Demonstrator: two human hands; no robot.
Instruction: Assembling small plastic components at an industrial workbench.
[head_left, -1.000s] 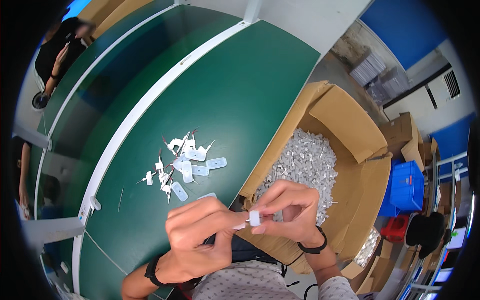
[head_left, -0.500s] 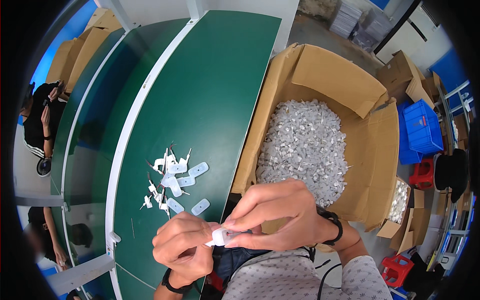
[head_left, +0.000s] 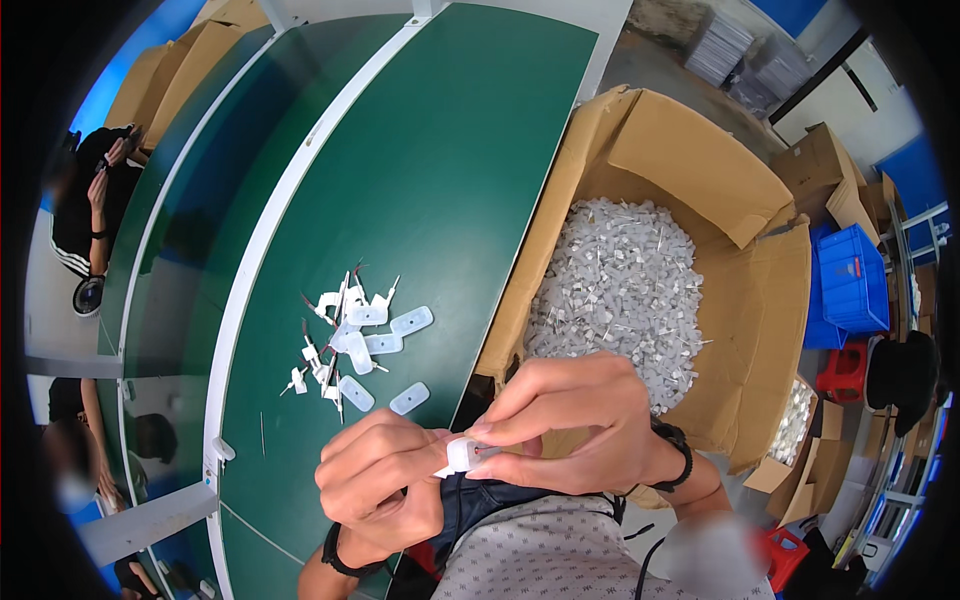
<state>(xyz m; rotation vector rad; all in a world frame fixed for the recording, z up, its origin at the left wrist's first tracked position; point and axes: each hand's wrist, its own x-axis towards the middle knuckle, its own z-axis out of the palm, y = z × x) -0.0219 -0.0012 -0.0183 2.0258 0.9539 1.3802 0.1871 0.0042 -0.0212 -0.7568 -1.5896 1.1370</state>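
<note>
Just above my lap, my left hand and my right hand come together on a small white plastic housing. The left fingers pinch its left end, while my right thumb and fingertips grip its right side. A bit of reddish wire shows at the housing's right end; the rest is covered by my fingers. Beyond my left hand, on the green table, lies a loose pile of translucent oval covers and white plug-like pieces with short dark wires and thin metal pins.
A large open carton, full of small white and translucent parts, stands against the table's right edge. Blue crates and a red stool are farther right. Across the white rail, other people sit at the left.
The view has shifted slightly, so the table and carton appear moved. Both hands remain closed around the housing, which has turned a little between the fingers.
</note>
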